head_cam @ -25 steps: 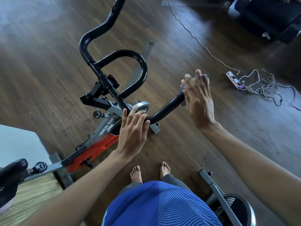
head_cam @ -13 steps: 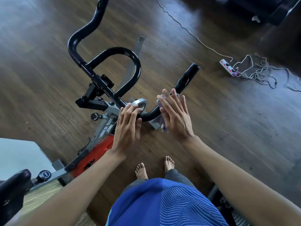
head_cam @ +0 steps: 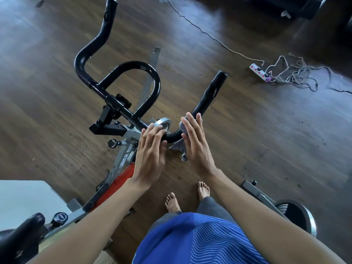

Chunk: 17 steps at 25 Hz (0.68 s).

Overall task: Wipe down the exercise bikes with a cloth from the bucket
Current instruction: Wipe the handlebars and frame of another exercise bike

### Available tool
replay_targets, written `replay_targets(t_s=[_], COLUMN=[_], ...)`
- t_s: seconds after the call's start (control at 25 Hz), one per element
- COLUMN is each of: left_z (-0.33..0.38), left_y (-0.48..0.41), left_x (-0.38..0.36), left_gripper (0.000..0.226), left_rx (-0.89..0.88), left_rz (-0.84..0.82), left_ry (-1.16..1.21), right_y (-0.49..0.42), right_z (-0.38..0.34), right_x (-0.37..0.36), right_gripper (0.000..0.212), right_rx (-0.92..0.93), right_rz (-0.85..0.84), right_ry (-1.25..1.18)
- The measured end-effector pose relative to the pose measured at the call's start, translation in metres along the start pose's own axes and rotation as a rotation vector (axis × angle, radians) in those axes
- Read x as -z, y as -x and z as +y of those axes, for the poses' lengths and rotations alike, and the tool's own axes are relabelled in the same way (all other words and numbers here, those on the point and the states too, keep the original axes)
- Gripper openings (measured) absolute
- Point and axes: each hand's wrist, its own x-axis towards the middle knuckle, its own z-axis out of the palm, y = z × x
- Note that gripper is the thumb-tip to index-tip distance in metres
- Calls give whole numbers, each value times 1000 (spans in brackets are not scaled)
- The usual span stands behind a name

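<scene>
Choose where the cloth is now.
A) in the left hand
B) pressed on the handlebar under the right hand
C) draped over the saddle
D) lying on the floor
B: the right hand presses the cloth against the handlebar, a grey end hanging below.

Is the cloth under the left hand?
No, the right hand presses the cloth to the handlebar; the left hand grips it bare.
</scene>
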Motion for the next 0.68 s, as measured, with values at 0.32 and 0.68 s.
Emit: replay_targets(t_s=[0.32,0.68], left_z=[77,222], left_y=[-61,-178], left_x=[-11,-132], left_gripper=[27,33], left_rx=[-214,-372], left_rz=[-105,-458], left_ry=[131,139], right_y=[13,19], right_z=[21,127], right_x=[84,233], right_gripper=[40,38], right_rx=[-377,-634], right_rz=[95,383], right_ry=[-86,-87])
